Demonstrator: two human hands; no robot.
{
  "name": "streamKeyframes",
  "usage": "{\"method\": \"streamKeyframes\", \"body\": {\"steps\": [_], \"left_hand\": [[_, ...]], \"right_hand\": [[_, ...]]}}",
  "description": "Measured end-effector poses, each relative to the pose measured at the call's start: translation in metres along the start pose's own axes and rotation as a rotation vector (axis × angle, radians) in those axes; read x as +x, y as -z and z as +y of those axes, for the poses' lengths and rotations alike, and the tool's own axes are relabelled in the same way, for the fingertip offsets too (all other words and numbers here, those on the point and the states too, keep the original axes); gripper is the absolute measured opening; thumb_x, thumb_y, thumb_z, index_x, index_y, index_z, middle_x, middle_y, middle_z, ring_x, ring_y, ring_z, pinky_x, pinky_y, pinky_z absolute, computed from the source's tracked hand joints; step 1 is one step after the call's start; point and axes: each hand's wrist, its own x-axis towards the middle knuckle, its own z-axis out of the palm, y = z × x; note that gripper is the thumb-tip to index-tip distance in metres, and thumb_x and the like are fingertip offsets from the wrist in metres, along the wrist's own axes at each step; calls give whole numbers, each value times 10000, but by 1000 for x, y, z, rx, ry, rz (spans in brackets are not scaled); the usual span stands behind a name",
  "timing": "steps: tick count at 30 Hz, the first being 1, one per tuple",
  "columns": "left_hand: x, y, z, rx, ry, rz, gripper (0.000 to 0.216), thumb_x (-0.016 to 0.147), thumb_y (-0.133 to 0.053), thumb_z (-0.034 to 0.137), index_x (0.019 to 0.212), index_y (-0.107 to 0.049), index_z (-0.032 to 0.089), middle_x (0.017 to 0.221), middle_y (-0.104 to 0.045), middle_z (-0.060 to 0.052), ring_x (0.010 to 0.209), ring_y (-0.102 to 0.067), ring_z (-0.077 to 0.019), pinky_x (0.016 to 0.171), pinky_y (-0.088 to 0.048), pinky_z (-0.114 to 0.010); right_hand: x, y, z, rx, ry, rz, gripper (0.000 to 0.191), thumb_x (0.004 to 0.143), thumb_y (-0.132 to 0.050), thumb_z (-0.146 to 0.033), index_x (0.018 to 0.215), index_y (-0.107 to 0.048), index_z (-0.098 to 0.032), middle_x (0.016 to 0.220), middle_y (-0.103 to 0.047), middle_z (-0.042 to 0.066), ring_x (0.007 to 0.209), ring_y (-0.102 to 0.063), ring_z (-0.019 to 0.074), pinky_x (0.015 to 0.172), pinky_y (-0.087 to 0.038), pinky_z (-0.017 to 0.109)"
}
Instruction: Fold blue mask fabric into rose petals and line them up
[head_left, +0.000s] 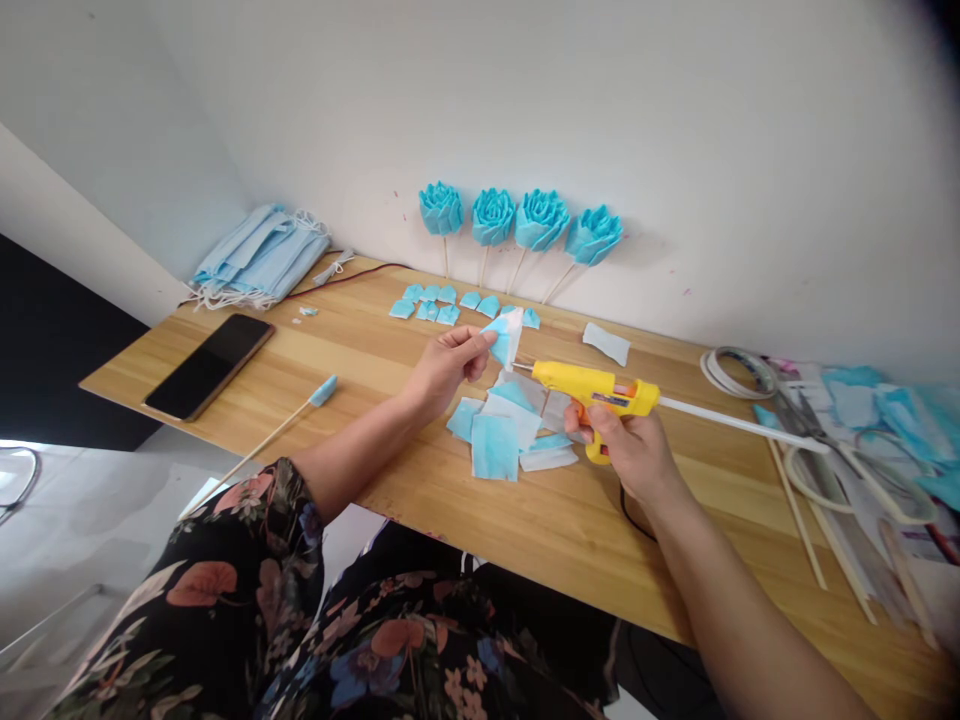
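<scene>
Between the fingertips of my left hand (442, 370) is a folded piece of blue and white mask fabric (507, 338). My right hand (634, 450) grips a yellow glue gun (581, 382) by its handle, a finger at the orange trigger. A long white glue stick (739, 422) juts from the gun's back. The nozzle points left, close to the fabric; whether they touch I cannot tell. Below lie several cut fabric squares (495, 447) in a loose pile. Small folded blue petals (448, 314) sit in rows behind my left hand.
Several blue fabric flowers (541, 220) on sticks lean against the wall. At left are stacked masks (259, 255), a phone (210, 366) and a blue-tipped stick (270, 437). Scissors (817, 440), a tape roll (739, 372), sticks (799, 515) and fabric scraps (892, 405) crowd the right side.
</scene>
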Motion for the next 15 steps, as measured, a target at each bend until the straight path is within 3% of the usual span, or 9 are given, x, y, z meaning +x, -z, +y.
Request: {"method": "streamKeyframes", "body": {"steps": [15], "left_hand": [[0,-1,-1,0,23,-8,395,781,-757,411,600,-509,162,516,-470,41,489,-386,-51,503,-275,-233]], "right_hand": [[2,0,2,-27,35,-39,435,904,-587,-554,698,-657,-177,642,-579,27,556,-452,114,523,-346,271]]}}
